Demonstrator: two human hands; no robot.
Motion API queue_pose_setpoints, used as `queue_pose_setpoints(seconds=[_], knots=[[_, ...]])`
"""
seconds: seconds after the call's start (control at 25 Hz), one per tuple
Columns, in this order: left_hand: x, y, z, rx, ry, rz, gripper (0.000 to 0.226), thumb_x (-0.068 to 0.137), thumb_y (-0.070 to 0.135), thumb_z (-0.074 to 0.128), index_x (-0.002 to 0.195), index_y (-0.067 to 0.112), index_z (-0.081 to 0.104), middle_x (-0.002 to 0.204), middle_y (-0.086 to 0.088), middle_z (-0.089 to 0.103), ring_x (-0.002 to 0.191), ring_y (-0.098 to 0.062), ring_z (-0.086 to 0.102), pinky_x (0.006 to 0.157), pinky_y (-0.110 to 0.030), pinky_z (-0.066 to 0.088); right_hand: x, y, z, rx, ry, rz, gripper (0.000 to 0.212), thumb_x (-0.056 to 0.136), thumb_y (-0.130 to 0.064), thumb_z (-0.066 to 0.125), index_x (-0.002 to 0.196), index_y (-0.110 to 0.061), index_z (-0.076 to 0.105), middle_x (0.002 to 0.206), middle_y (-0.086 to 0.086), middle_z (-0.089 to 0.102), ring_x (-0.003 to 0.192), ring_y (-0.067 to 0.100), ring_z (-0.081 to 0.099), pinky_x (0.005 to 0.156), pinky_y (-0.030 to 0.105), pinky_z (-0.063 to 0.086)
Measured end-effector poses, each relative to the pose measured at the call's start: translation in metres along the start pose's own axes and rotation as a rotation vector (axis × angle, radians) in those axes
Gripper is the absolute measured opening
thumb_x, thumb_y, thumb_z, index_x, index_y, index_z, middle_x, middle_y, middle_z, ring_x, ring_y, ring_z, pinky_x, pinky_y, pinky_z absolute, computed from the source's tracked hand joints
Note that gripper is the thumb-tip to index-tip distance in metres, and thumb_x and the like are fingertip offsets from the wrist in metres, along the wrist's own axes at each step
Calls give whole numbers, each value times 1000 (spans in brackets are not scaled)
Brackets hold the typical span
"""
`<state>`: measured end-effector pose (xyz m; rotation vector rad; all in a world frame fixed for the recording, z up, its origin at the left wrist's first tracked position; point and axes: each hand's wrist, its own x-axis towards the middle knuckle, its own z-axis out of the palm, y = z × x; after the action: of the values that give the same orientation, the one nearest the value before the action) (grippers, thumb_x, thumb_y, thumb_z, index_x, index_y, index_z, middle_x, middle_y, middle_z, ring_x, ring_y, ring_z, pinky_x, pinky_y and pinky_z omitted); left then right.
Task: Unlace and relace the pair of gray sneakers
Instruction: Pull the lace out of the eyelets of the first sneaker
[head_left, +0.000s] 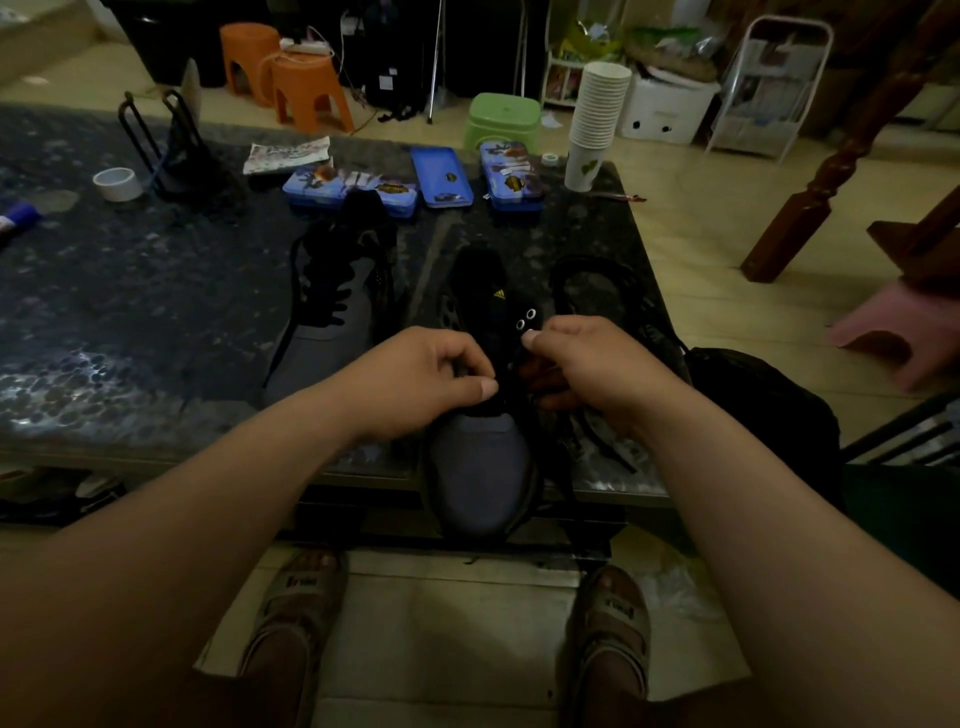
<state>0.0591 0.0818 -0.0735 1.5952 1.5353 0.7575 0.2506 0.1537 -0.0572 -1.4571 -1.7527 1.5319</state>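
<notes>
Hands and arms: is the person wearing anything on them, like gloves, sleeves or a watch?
No. The left hand and right hand are bare, no gloves or visible rings; above them no sleeve, watch or bracelet shows up to the picture's edge.

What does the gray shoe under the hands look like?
The gray fabric sneaker has a rounded gray toe, a black tongue with a small yellow logo, and silver eyelets. It stands upright on the dark speckled table, toe toward the person and past the edge. The left hand and right hand pinch its black middle.
</notes>
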Motion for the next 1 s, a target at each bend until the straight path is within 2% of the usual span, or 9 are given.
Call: queue_pose_setpoints(seconds=[0.28,0.4,0.52,0.64,0.76,0.8,0.88,0.96,1.0], knots=[[-7,-3,-6,-207,-48,-70,8,96,7,69,91,13,71,72,-1,53,67,-7,47,64,-19,39,-3,1,3,-103,71,-61,33,104,-32,60,98,-2,68,94,14,75,85,28,73,72,40,61],[-8,-4,-6,-128,-51,-69,6,95,11,72,95,17,70,72,1,55,65,-7,47,65,-24,40,-8,4,-1,-260,-25,-69,41,96,-51,66,93,-11,71,88,9,76,82,25,73,77,45,61],[-11,-2,-1,79,23,2,21,92,23,76,108,31,65,69,7,59,61,-4,52,65,-29,44,-16,9,-4,-490,-128,-106,31,93,-41,74,88,-11,72,76,4,67,67,12,59,68,35,49],[-12,5,3,396,152,159,46,89,36,76,129,43,55,72,11,54,68,-1,52,69,-34,40,-22,4,-10,-347,-129,-98,22,91,-28,74,85,-7,71,72,5,65,66,15,55,67,36,43],[-12,15,12,535,171,296,21,89,47,65,110,42,62,72,19,53,78,-2,56,76,-37,40,-31,-13,-10,86,-248,-85,17,99,-15,56,88,-5,65,69,14,65,72,30,60,72,37,49],[-11,20,14,427,165,316,7,92,42,62,98,39,62,68,20,57,78,-3,62,76,-37,45,-36,-21,-9,236,-316,-85,17,100,-14,52,91,-6,63,66,12,61,69,31,60,70,34,53],[-7,34,9,-47,189,199,16,101,19,60,89,28,61,58,15,61,60,2,60,64,-25,49,-39,-32,-13,542,-343,-46,18,101,-25,52,103,-9,62,70,8,61,66,24,61,67,33,56],[4,39,-12,-544,328,-13,22,105,13,51,85,17,60,55,6,57,50,-8,54,57,-27,43,-22,-28,-21,757,-152,3,24,103,-31,51,115,-14,61,92,6,72,83,21,71,78,36,59],[9,37,-24,-759,380,-105,23,106,17,48,86,15,60,60,2,60,52,-12,57,59,-28,43,-12,-21,-23,674,25,-5,21,103,-30,51,116,-17,62,103,4,73,95,20,72,85,38,58]])
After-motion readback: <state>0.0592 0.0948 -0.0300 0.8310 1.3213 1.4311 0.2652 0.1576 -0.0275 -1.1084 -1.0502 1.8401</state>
